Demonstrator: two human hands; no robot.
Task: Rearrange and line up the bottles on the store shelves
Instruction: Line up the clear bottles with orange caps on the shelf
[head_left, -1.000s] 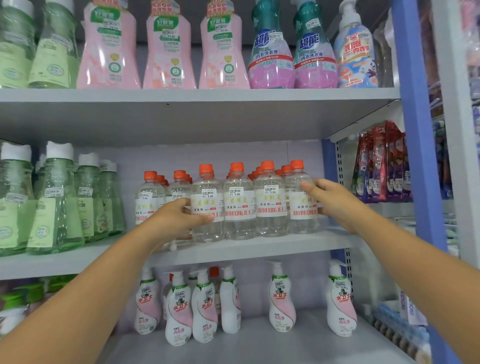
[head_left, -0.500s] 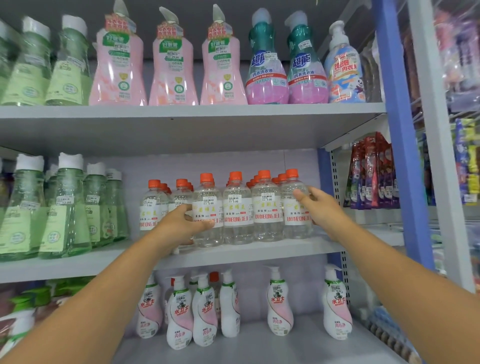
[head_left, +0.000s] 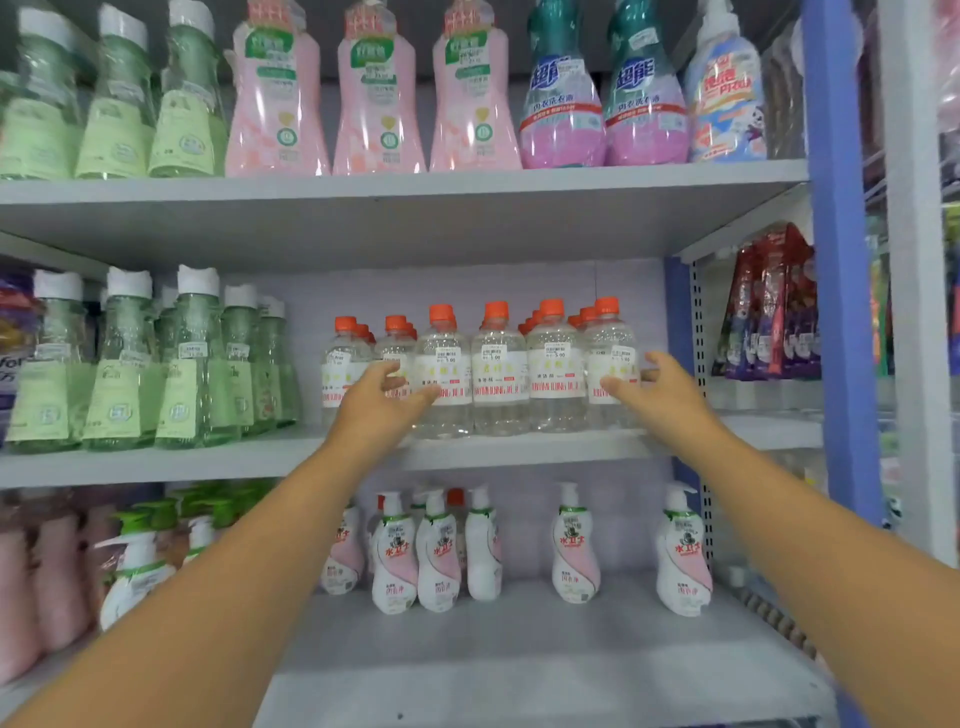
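Several clear bottles with orange caps (head_left: 500, 374) stand in a tight front row on the middle shelf (head_left: 519, 450), with more behind them. My left hand (head_left: 376, 405) is in front of the second bottle from the left (head_left: 396, 338), fingers spread and loose, thumb near the third bottle's label. My right hand (head_left: 660, 389) is at the right end of the row. Its thumb lies across the front of the rightmost bottle (head_left: 609, 353), and its straight fingers reach past that bottle's right side. Neither hand is curled round a bottle.
Green bottles with white caps (head_left: 187, 364) fill the shelf's left part. Pink, teal and blue detergent bottles (head_left: 379, 98) stand on the shelf above. White pump bottles (head_left: 439, 561) are spaced unevenly below. A blue upright (head_left: 841, 312) and hanging packets (head_left: 769, 312) bound the right.
My left hand has let go of the bottle it gripped and its fingers have spread. My right hand has loosened at the rightmost bottle. The view has tilted upward.
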